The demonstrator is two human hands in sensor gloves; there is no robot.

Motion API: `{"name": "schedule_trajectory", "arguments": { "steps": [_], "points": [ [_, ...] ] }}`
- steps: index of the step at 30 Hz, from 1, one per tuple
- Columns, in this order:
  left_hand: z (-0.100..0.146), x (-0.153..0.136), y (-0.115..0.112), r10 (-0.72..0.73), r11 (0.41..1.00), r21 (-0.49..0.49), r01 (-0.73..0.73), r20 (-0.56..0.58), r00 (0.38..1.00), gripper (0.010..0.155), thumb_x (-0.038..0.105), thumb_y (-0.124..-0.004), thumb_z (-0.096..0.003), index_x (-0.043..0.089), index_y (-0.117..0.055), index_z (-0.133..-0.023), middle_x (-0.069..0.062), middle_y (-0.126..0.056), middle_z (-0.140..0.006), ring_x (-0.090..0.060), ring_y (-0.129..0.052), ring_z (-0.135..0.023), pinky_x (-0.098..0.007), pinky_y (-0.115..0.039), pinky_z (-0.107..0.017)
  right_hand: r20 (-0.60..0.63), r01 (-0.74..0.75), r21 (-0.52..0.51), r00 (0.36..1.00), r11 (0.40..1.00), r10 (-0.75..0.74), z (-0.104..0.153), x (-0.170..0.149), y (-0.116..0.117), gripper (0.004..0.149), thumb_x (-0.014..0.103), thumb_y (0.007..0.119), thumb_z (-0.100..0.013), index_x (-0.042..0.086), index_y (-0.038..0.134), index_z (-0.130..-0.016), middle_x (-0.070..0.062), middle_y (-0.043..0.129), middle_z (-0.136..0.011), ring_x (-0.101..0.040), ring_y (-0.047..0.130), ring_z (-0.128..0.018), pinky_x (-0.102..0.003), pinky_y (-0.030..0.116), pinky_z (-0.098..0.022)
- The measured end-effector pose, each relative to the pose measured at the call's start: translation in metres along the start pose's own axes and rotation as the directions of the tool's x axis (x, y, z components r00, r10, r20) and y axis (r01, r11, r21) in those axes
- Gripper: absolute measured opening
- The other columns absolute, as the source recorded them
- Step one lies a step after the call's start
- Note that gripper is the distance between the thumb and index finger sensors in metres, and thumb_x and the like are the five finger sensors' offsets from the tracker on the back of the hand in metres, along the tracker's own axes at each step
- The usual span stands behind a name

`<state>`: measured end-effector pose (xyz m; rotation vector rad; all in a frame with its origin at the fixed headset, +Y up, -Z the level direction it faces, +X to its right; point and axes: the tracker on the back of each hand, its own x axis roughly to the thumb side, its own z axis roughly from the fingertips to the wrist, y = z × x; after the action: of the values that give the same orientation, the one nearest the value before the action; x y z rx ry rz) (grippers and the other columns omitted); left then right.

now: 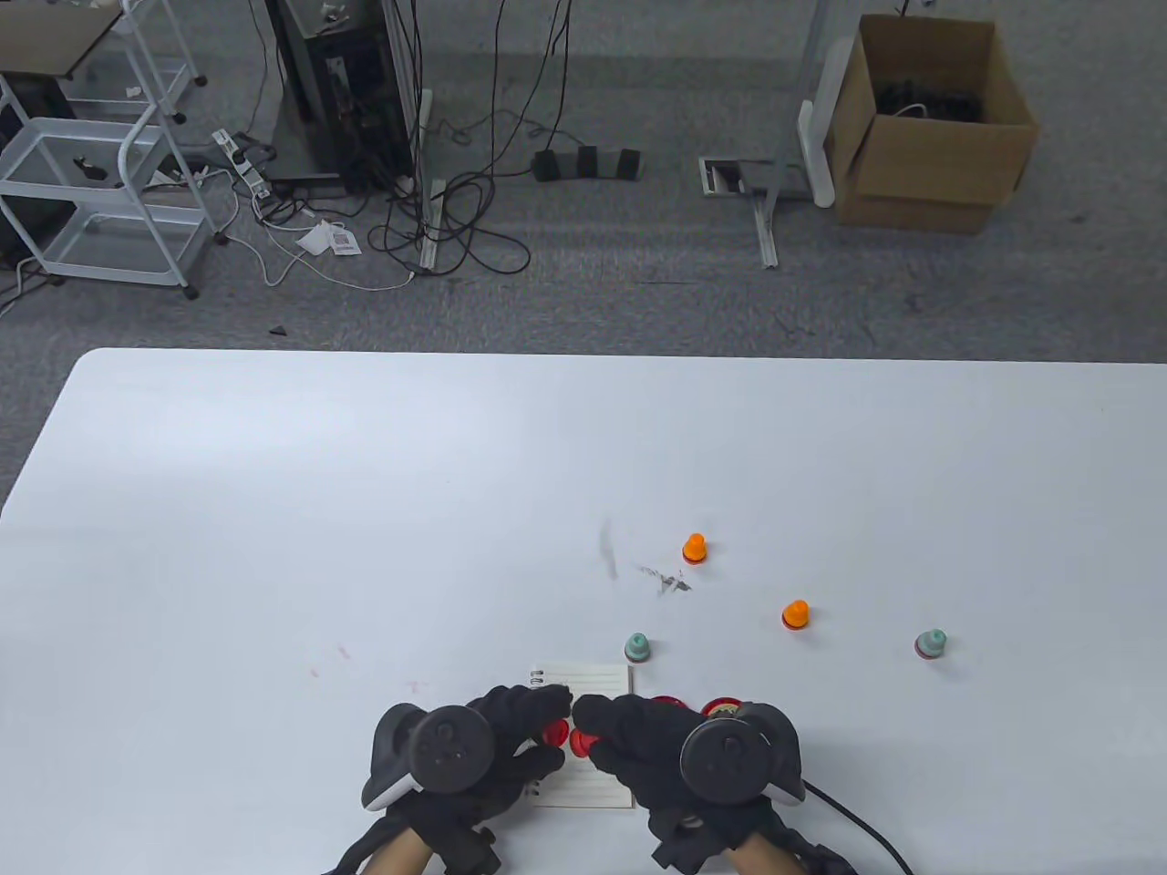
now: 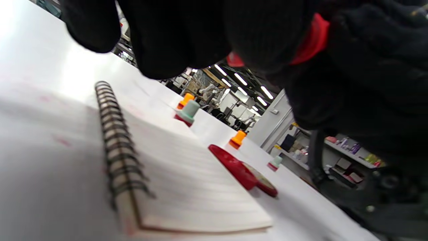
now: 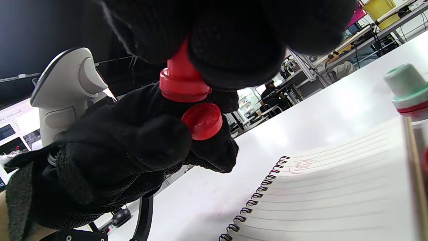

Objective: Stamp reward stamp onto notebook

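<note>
Overhead, both hands met above the notebook (image 1: 583,679) at the near edge of the bench (image 1: 365,510), the left hand (image 1: 497,738) and right hand (image 1: 638,743) each curled round a red piece. From the left wrist, the spiral-bound lined pages (image 2: 187,180) lay flat. From the right wrist, the right grip pinched the red stamp (image 3: 184,82) by its knob and the left its small cap (image 3: 202,120); it looked light, rigid plastic, best held at the knob.

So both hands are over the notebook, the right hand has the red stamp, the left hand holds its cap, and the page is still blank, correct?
Not blank. The right wrist view shows a faint red stamped mark already near the spiral edge of the notebook. The rest holds: right hand grips the red stamp, left hand holds the red cap.
</note>
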<state>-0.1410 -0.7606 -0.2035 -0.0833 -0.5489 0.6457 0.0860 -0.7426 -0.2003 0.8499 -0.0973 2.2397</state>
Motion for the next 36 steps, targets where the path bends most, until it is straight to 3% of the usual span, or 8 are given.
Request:
{"name": "schedule_trajectory", "arguments": {
  "steps": [12,36],
  "points": [
    [0.0023,-0.0008,0.0009,0.15,0.987,0.048,-0.152,0.053,0.987,0.07,0.051,-0.08,-0.0369,0.019,-0.071,-0.098,0.002,-0.092,-0.077,-0.026,-0.094,-0.077,-0.057,-0.075,-0.071,0.01,0.06,-0.025,0.998,0.998,-0.059,0.0002,-0.0004,0.0011,0.052,0.029,0.083,-0.042,0.011,0.075,-0.09,-0.015,0.092,-0.074,-0.02,0.098,-0.035,-0.029,0.084,-0.026],
    [0.0022,0.0008,-0.0019,0.188,0.974,0.115,-0.193,0.056,0.981,0.067,0.051,-0.08,-0.0374,0.017,-0.075,-0.095,0.002,-0.095,-0.072,-0.024,-0.098,-0.071,-0.055,-0.078,-0.068,-0.016,0.124,-0.055,0.992,0.991,-0.125,0.0008,-0.0039,-0.0018,0.051,0.027,0.083,-0.04,0.012,0.077,-0.088,-0.016,0.093,-0.072,-0.019,0.098,-0.035,-0.028,0.084,-0.025]
  ]
}}
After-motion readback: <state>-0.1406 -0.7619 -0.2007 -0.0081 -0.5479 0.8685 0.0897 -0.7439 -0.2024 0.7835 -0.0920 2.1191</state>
